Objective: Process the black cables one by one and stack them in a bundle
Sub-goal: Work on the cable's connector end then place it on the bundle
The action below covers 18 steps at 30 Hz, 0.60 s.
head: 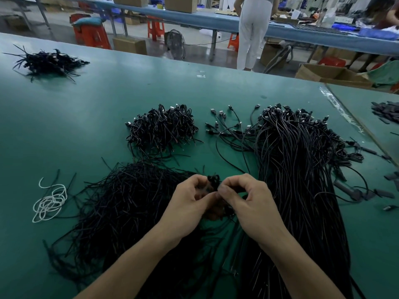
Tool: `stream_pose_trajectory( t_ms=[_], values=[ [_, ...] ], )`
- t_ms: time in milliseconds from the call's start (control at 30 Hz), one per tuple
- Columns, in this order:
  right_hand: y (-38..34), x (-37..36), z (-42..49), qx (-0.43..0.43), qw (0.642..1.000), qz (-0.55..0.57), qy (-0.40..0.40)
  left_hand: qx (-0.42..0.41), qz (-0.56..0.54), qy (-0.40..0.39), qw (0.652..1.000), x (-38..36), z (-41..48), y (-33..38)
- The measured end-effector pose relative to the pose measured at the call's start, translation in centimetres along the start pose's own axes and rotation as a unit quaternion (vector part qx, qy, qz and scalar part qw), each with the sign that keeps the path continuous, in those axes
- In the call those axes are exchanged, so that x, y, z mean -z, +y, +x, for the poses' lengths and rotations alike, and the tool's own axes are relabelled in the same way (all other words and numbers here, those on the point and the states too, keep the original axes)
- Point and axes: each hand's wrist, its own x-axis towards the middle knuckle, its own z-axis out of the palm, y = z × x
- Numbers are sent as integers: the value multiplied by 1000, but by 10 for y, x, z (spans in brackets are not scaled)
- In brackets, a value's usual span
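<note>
Left hand (190, 200) and right hand (244, 197), fingers curled, pinch a small coiled black cable (213, 182) between them; long black cable bundle (302, 169) just right.

Even, fairly bright overhead light falls on the green table (97, 100), leaving a pale sheen left of centre and a white streak of glare near its right edge, while shadows under the heaps stay short and soft. The wide-angle lens bows the table's far edge and the far benches (194, 18) toward the corners. The black cables (298, 169) merge into dark masses with little detail, and the background looks slightly soft.
</note>
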Motion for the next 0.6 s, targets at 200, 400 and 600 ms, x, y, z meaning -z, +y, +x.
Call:
stream_pose_trajectory(
  t_ms=[200,400,600],
  values=[
    [4,-1,0,-47,996,58,-50,43,-171,23,984,5,4,12],
    [9,-1,0,-83,992,84,-51,-93,34,-16,995,18,7,17],
    [34,18,2,-46,910,-412,28,-137,147,186,962,60,62,36]
  ],
)
